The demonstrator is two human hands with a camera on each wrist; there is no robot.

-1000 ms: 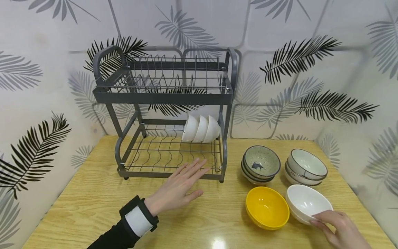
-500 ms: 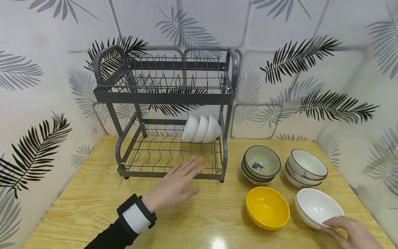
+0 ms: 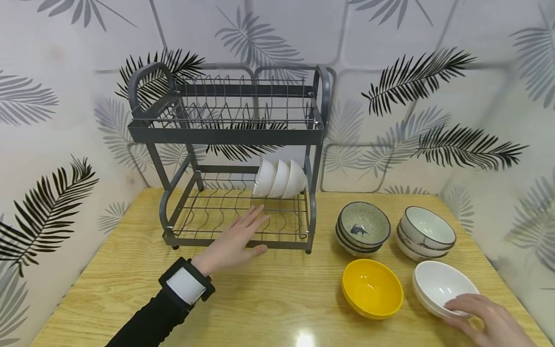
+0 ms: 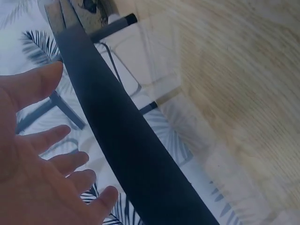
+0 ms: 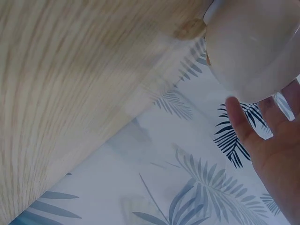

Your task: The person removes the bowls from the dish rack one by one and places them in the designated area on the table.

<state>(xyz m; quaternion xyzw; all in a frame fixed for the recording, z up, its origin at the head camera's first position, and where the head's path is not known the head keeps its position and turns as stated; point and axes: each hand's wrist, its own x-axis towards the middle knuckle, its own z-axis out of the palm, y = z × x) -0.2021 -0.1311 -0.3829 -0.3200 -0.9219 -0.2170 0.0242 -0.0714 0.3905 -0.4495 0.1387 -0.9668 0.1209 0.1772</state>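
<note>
My left hand (image 3: 236, 236) lies flat with straight fingers over the front rail of a grey two-tier dish rack (image 3: 225, 135), its fingertips above the lower wire shelf. The left wrist view shows that open palm (image 4: 33, 154) beside the dark rail (image 4: 126, 140). Three white bowls (image 3: 279, 178) stand on edge at the lower shelf's back right. My right hand (image 3: 481, 315) rests its fingers on the near rim of a white bowl (image 3: 444, 286) at the front right. In the right wrist view one straight finger of that hand (image 5: 276, 150) touches the bowl's outer wall (image 5: 255, 47).
A yellow bowl (image 3: 372, 288) sits left of the white one on the wooden table (image 3: 277, 308). Behind them stand a stack of speckled bowls (image 3: 363, 226) and a stack of grey-rimmed white bowls (image 3: 427, 231). Leaf-patterned walls close in the back and both sides.
The white bowl slid a little to the right under my right hand. My left hand moved left and forward onto the rack's front rail.
</note>
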